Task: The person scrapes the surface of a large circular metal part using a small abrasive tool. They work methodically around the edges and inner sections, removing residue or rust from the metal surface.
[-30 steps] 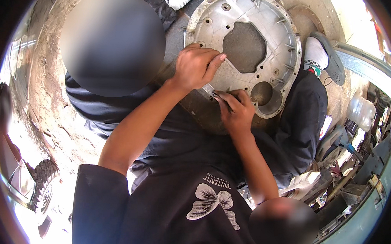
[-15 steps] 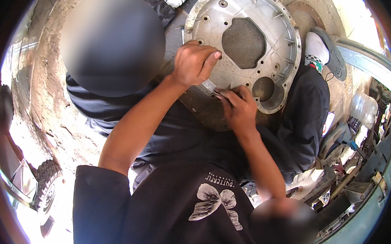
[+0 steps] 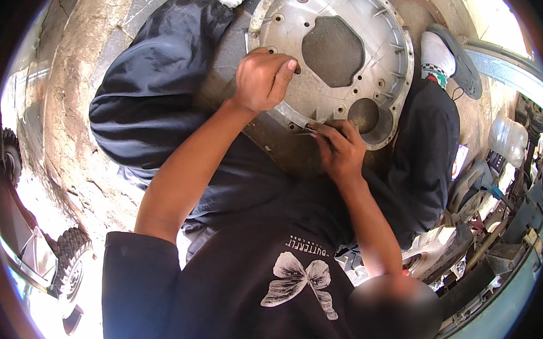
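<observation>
the housing (image 3: 317, 97) lies flat between my legs, just ahead of my lap. my left hand (image 3: 261, 82) is curled in at its near left rim; whether it grips the metal or something under the fingers, i can't tell. my right hand (image 3: 343, 147) seems to pinch a thin strip (image 3: 301, 132) at the near rim, beside a bolt hole (image 3: 292, 126). i'd want light, even pressure and the strip kept low, so it neither catches in the hole nor gouges the face, with my left fingers clear of its path. my right leg (image 3: 424, 151) sits just beside the right rim, leaving little room there; my left leg (image 3: 154, 94) stands farther off, so sweeping leftward looks easier.
</observation>
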The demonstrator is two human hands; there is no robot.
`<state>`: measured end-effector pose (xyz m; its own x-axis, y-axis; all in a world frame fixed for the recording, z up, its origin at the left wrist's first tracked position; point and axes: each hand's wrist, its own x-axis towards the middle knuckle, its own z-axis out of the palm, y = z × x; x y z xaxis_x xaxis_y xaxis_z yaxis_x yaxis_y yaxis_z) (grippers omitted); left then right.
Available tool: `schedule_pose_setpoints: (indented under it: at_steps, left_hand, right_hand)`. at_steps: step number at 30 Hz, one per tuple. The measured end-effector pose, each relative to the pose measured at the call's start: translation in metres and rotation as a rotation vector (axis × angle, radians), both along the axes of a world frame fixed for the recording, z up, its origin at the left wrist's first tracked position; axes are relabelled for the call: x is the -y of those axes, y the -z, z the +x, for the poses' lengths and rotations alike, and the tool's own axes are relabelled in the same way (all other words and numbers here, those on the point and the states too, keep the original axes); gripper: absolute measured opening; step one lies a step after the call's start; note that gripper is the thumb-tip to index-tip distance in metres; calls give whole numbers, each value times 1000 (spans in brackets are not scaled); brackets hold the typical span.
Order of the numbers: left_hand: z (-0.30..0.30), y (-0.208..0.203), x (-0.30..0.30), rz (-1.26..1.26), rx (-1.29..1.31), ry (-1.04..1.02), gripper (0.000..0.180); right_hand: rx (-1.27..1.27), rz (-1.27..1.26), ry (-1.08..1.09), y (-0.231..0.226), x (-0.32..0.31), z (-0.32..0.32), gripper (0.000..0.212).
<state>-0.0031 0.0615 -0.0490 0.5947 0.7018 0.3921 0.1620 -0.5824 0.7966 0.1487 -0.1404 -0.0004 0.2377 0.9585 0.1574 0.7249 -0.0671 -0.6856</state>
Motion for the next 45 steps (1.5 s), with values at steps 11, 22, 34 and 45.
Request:
schedule_pose_setpoints:
  at_steps: [11, 22, 34, 45]
  left_hand:
    - [-1, 2, 1, 24, 28, 10, 30]
    - [0, 3, 5, 58, 53, -2, 30]
    - [-1, 6, 4, 68, 52, 3, 29]
    - [-3, 6, 1, 40, 31, 20, 34]
  right_hand:
    - [28, -66, 26, -1, -16, -17, 31]
    - [-66, -76, -39, 6, -33, -28, 26]
    - [-18, -49, -37, 5, -29, -29, 27]
    - [-30, -112, 56, -4, 0, -3, 24]
